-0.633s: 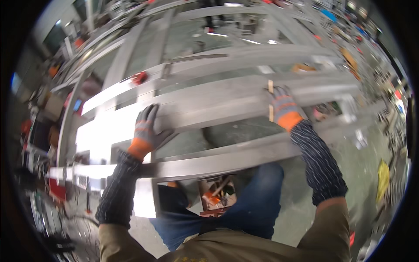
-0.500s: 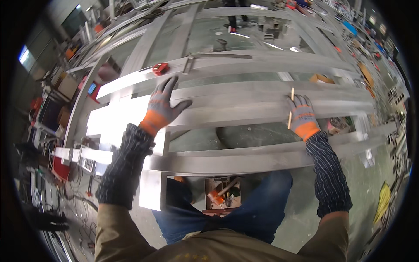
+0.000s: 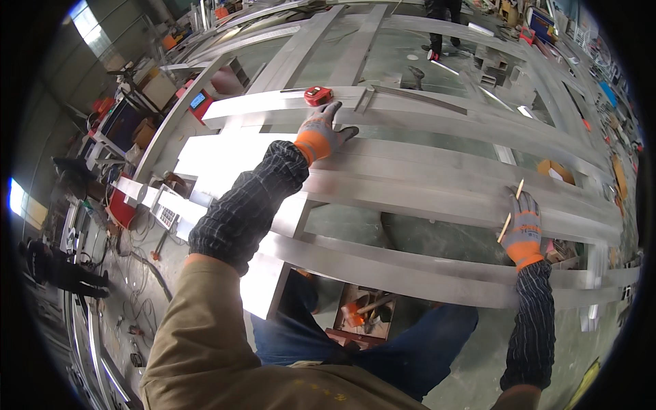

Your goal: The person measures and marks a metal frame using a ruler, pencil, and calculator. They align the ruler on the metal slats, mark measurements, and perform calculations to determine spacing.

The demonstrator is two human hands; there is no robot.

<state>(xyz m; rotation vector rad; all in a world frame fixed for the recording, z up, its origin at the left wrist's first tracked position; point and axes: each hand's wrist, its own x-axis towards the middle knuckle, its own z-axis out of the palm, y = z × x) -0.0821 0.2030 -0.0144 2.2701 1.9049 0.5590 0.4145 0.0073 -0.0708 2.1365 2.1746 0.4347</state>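
My left hand (image 3: 320, 135), in a grey glove with an orange cuff, reaches forward over the metal bars with thumb apart and fingers extended. Its fingertips are just short of a red tape measure (image 3: 318, 96), which lies on the far silver bar (image 3: 273, 106). Right of the tape, a metal try square (image 3: 365, 100) rests on the same bar. My right hand (image 3: 525, 225), gloved alike, lies on a nearer silver bar (image 3: 424, 181). A thin wooden pencil (image 3: 505, 228) is held in its fingers, sticking out at both ends.
A bar frame with open gaps spreads before me. A calculator (image 3: 165, 216) lies on a bar at left; a red device with a blue screen (image 3: 198, 101) is beyond. Between my legs sits a tool box (image 3: 345, 321) with a hammer (image 3: 374, 303). Another person's legs (image 3: 444, 24) stand at the far side.
My left hand has moved forward to the tape measure. The view has shifted, so the bars appear further right and lower. The pencil stays in my right hand.
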